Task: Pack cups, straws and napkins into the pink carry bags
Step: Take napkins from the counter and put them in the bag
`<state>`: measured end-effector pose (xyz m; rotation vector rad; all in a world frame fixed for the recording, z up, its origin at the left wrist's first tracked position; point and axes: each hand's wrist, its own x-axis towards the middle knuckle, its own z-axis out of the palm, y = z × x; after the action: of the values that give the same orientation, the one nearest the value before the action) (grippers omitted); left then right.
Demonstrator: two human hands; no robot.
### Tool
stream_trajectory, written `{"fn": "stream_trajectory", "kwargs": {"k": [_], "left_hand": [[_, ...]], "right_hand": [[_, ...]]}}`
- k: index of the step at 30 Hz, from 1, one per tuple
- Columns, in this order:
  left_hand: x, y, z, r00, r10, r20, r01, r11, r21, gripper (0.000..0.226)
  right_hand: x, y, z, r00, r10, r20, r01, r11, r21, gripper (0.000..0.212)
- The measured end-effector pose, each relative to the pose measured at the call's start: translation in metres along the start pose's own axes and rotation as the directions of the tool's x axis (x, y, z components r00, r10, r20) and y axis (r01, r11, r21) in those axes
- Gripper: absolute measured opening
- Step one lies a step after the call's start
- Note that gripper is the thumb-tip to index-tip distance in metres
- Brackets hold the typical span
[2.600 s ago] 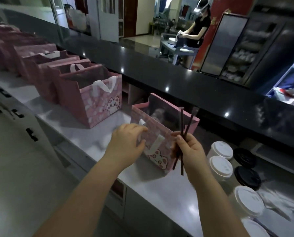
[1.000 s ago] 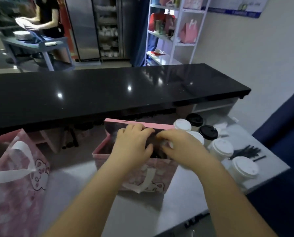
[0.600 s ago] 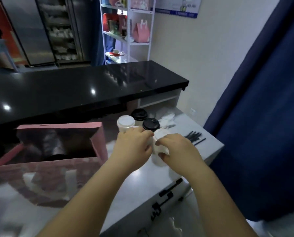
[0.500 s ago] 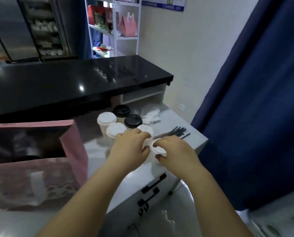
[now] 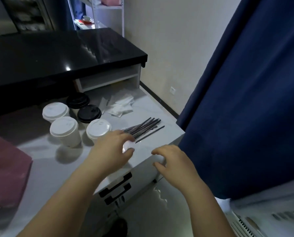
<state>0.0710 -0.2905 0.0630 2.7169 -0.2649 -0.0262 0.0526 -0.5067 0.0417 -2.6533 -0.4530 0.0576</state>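
Where the worktop (image 5: 45,168) ends at its near right corner, the left hand (image 5: 112,151) curls over something white, too blurred to name, and the right hand (image 5: 175,163) hovers beside it, fingers bent, hold unclear. A pink carry bag (image 5: 4,168) stands at left; beyond the hands lie black straws (image 5: 142,128), then five lidded cups (image 5: 64,132), then white napkins (image 5: 120,106).

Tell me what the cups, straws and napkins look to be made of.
Cups: matte white walls, probably paper; lids smooth and moulded, likely plastic, some white, some black. Straws: thin, dark, with glints suggesting clear wrappers; plastic or paper, cannot tell. Napkins: soft white tissue paper, folded and creased.
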Motion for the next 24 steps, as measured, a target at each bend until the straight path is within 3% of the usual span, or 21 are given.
{"fn": "stream_trajectory", "kwargs": {"k": [4, 10, 24], "left_hand": [[0.049, -0.019, -0.008, 0.996, -0.084, -0.024, 0.085, 0.995, 0.046, 0.030], [0.111, -0.046, 0.013, 0.993, -0.118, 0.017, 0.116, 0.990, 0.079, 0.037], [0.189, -0.085, 0.019, 0.965, -0.262, 0.017, 0.262, 0.965, 0.018, 0.036]], "right_hand": [[0.049, 0.013, 0.001, 0.999, -0.037, -0.026, 0.038, 0.998, 0.052, 0.025], [0.142, 0.016, 0.005, 0.993, -0.105, 0.056, 0.106, 0.994, -0.012, 0.027], [0.291, 0.050, 0.037, 0.965, -0.151, 0.213, 0.146, 0.989, 0.040, 0.027]]}}
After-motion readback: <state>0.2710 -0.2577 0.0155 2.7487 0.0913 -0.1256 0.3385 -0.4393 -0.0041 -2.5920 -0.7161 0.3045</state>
